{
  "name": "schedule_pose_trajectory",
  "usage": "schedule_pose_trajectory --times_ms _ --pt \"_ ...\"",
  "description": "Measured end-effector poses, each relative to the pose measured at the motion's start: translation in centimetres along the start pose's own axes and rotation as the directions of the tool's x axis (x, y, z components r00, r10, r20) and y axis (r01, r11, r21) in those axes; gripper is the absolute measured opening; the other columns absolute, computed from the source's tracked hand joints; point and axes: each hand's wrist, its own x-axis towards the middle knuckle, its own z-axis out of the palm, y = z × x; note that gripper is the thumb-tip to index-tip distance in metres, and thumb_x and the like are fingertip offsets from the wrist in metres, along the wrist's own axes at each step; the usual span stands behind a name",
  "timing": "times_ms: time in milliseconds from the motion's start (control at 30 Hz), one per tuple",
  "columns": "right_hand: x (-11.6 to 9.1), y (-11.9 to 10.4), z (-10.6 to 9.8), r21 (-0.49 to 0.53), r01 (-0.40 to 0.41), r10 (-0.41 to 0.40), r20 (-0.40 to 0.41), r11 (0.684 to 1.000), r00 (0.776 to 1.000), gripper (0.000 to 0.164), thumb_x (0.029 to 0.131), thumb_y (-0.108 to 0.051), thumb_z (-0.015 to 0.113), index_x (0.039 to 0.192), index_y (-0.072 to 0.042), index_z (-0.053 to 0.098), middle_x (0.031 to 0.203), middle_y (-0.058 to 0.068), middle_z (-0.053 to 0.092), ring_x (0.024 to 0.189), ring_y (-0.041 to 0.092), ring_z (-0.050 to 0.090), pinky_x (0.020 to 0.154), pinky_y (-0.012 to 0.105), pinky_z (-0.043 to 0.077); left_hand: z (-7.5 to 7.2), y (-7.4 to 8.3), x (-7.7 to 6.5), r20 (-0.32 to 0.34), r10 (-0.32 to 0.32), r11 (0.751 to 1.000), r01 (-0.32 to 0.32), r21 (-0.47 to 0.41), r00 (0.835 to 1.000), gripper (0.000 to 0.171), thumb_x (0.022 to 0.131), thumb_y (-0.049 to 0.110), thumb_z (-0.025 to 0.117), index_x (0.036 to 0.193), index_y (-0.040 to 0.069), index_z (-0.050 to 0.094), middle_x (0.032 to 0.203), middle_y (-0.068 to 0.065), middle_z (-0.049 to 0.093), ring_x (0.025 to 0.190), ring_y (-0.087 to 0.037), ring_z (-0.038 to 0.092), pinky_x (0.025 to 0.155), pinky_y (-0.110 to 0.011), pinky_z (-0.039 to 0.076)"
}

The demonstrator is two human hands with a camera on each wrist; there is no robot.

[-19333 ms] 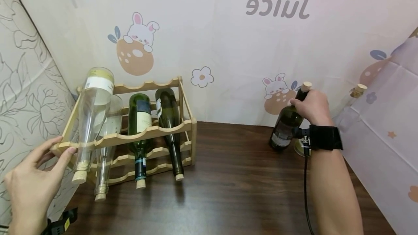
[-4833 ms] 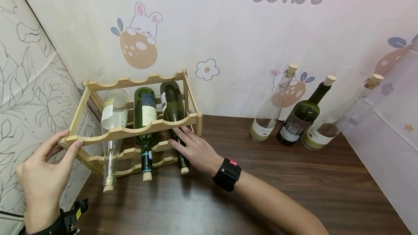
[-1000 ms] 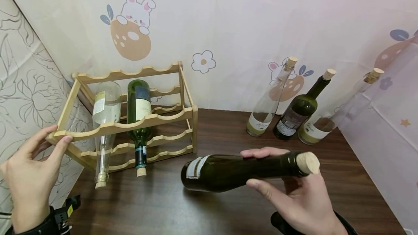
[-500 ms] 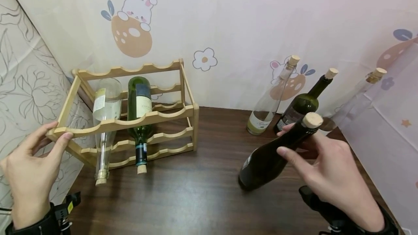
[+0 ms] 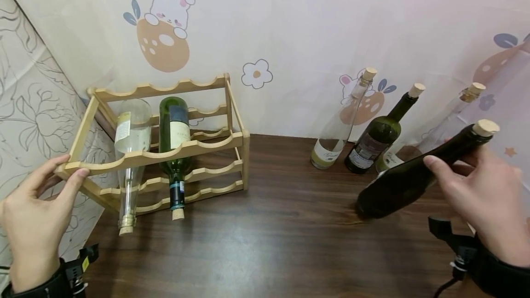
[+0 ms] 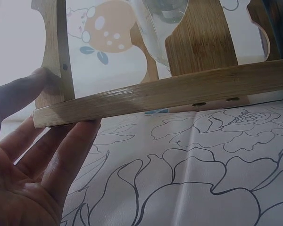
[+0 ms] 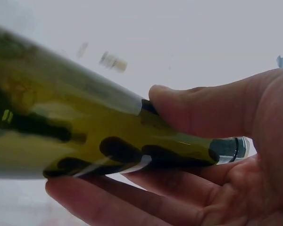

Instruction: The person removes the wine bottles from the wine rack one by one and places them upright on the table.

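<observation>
My right hand (image 5: 488, 192) grips a dark green wine bottle (image 5: 414, 180) by its neck. The bottle leans, its cork up at the right and its base down toward the tabletop; whether the base touches cannot be told. In the right wrist view, thumb and fingers wrap the olive glass (image 7: 85, 108). My left hand (image 5: 39, 210) pinches the front left corner of a wooden wine rack (image 5: 165, 153); the left wrist view shows the thumb and fingers on either side of the wooden rail (image 6: 155, 96). A clear bottle (image 5: 131, 146) and a green labelled bottle (image 5: 175, 146) lie in the rack, corks forward.
At the back right stand a clear corked bottle (image 5: 337, 128), a dark green corked bottle (image 5: 378, 134) and another clear corked bottle (image 5: 451, 109), partly behind the held one. A patterned sheet (image 5: 281, 22) hangs behind the brown wooden table (image 5: 248, 243).
Over the last second the right hand has carried the dark bottle rightward, tipping it more upright. Earlier it lay in the rack's right side. The left hand has stayed on the corner.
</observation>
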Motion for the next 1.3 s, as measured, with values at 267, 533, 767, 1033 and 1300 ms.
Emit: schedule_pose_trajectory --times_ms 267,533,767,1033,1300 --pt "2.2 3.1 0.4 0.028 -0.202 0.202 0.003 0.979 0.979 0.054 0.107 -0.019 0.057 0.149 0.012 0.042 0.14 0.047 0.052 0.095 0.042 0.072 0.059 0.017 0.044 -0.2 0.0 0.0 -0.015 0.041 0.998 -0.041 0.047 0.999 0.043 0.089 0.019 0.087 0.13 0.015 0.076 0.09 0.061 0.048 0.057 0.033 0.046 0.07 0.003 0.035" --pt "3.7 5.3 0.6 0.064 -0.257 0.256 0.018 0.964 0.966 0.056 0.107 -0.021 0.054 0.15 0.013 0.04 0.143 0.047 0.05 0.068 -0.014 0.038 0.052 0.008 0.028 -0.1 -0.1 -0.4 -0.035 0.079 0.997 -0.078 0.019 0.996 0.042 0.086 0.014 0.09 0.126 0.013 0.078 0.089 0.061 0.051 0.053 0.032 0.043 0.11 -0.023 0.023" --pt "3.8 6.6 1.1 0.054 -0.268 0.268 0.024 0.962 0.963 0.055 0.109 -0.021 0.051 0.149 0.014 0.037 0.141 0.046 0.048 0.073 -0.014 0.028 0.056 0.013 0.027 -0.1 0.3 -0.2 -0.033 0.096 0.994 -0.094 0.054 0.995 0.04 0.087 0.017 0.089 0.126 0.015 0.079 0.093 0.061 0.051 0.058 0.033 0.047 0.067 -0.001 0.034" --pt "4.2 8.0 1.4 0.089 -0.269 0.27 0.009 0.959 0.963 0.054 0.107 -0.017 0.052 0.148 0.016 0.038 0.138 0.047 0.048 0.068 -0.021 0.021 0.053 0.007 0.027 -0.3 0.8 -0.2 -0.026 0.109 0.992 -0.106 0.073 0.994 0.038 0.088 0.017 0.088 0.124 0.011 0.079 0.092 0.062 0.05 0.05 0.03 0.043 0.057 -0.008 0.029" --pt "4.2 8.3 1.7 0.104 -0.287 0.29 -0.01 0.952 0.957 0.053 0.106 -0.015 0.053 0.147 0.015 0.038 0.137 0.045 0.049 0.065 -0.022 0.022 0.052 0.006 0.027 -0.3 0.8 0.0 -0.03 0.125 0.988 -0.121 0.093 0.992 0.039 0.087 0.017 0.089 0.124 0.011 0.079 0.092 0.063 0.048 0.048 0.029 0.041 0.053 -0.009 0.027"
